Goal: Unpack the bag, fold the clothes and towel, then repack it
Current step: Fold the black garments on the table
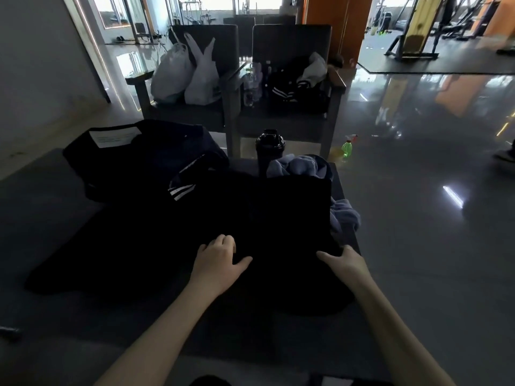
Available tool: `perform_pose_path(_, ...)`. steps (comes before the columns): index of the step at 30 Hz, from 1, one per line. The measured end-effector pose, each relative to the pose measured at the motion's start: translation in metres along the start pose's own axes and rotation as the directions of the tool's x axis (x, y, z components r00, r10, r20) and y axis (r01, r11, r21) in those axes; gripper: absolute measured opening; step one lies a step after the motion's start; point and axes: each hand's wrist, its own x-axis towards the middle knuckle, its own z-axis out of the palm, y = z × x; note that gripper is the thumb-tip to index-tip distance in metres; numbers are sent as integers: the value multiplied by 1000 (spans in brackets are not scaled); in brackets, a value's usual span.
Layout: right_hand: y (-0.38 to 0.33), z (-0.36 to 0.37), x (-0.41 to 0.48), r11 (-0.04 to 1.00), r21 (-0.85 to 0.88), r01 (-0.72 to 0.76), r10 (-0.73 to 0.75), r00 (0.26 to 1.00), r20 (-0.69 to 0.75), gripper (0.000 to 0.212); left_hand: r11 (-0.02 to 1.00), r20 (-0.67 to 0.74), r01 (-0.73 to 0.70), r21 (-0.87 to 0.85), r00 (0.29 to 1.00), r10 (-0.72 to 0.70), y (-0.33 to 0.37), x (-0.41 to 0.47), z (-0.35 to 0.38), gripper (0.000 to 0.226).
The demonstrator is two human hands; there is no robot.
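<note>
A black garment lies spread across the dark table, its right part folded over into a flat panel. My left hand rests on the cloth near the middle, fingers curled down onto it. At the panel's near right corner my right hand grips the fabric's edge, thumb on top and fingers hidden beneath. The dark bag sits open at the table's far left, with a white label and a striped black piece beside it. A crumpled blue-grey towel lies at the far right.
A black shaker bottle stands at the table's far edge. Behind it are two armchairs holding white plastic bags, water bottles and dark clothes. A green spray bottle stands on the glossy floor to the right.
</note>
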Motion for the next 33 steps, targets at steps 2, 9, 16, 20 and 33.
perform_pose_path(2,6,-1,-10,1000,22,-16,16,1000,-8,54,999,61,48,0,997,-48,12,-10,-2,47)
perform_pose_path(9,1,-5,-40,997,-57,43,-32,983,179,39,979,380,189,-77,913,-146,43,-23,15,97)
perform_pose_path(16,-6,-2,-49,861,506,-40,-68,979,194,8,979,433,193,-64,889,-147,63,-36,33,124)
perform_pose_path(20,-17,-2,-53,682,720,-126,-44,976,212,10,919,365,254,-300,921,-136,93,-50,39,131)
perform_pose_path(33,-30,-20,-53,651,758,25,-136,987,83,13,662,-106,93,-744,961,-254,94,-17,0,26)
